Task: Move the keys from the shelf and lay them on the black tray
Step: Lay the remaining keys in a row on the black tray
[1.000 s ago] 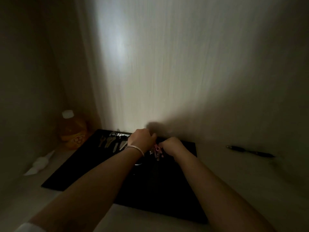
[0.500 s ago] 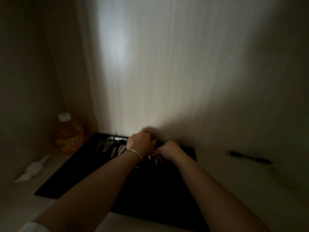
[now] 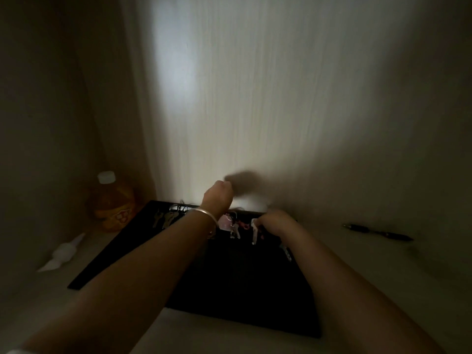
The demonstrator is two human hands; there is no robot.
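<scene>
The black tray point(image 3: 242, 290) lies on the pale shelf in dim light. A bunch of silver keys point(image 3: 166, 218) rests at its far left. A second bunch with a pink tag point(image 3: 231, 226) lies at the far middle, and a single key point(image 3: 287, 252) sits under my right forearm. My left hand point(image 3: 220, 194), with a bangle on the wrist, is lifted above the tray's far edge, fingers curled into a fist with nothing visible in it. My right hand point(image 3: 274, 223) is low on the tray, its fingers pinched on a silver key point(image 3: 254, 232).
An orange drink bottle with a white cap point(image 3: 111, 203) stands in the left back corner. A small white object point(image 3: 62, 252) lies left of the tray. A dark pen point(image 3: 378, 232) lies on the shelf to the right. The back wall rises right behind the tray.
My left hand has lifted up and away from the pink-tagged bunch, which now shows on the tray. My right hand has shifted slightly right, still at the keys.
</scene>
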